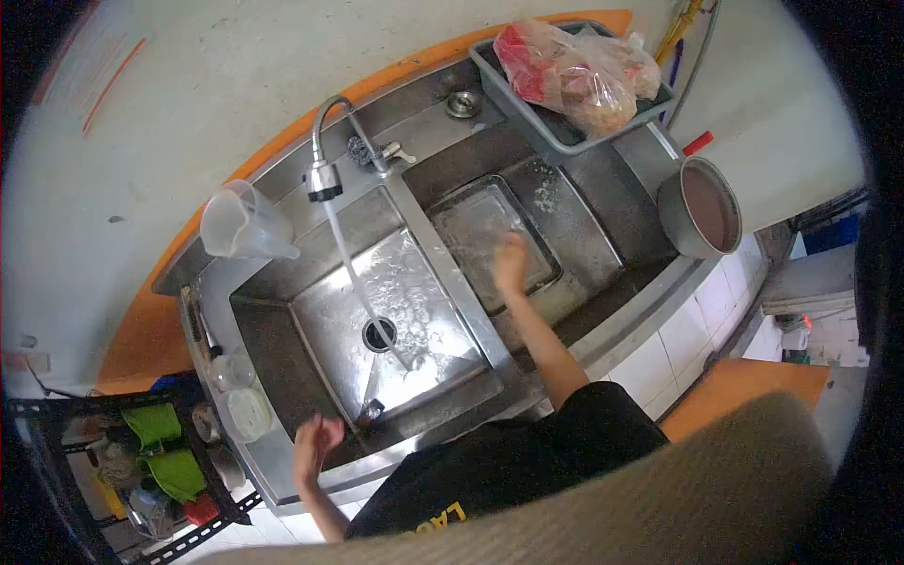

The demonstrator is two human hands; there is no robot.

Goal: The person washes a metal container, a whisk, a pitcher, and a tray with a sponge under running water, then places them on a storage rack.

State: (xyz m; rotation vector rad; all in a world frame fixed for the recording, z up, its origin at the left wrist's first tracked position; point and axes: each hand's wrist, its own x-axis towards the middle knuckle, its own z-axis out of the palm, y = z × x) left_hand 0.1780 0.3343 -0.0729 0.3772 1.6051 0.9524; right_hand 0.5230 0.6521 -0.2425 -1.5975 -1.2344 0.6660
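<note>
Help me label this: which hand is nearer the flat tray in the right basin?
Right. The right hand is over the tray; the left hand is away, by the left basin's near edge.

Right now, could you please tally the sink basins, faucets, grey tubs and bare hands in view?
Sink basins: 2 (left basin, right basin)
Faucet: 1
Grey tub: 1
Bare hands: 2 (left hand, right hand)
Total: 6

The one camera looks from the wearer's head, facing forward and steeply down onto a steel double sink, which runs aslant through its wide, dark-cornered view. It sits close above the wearer's black shirt on the near side, taking in the white wall on the far side.
</note>
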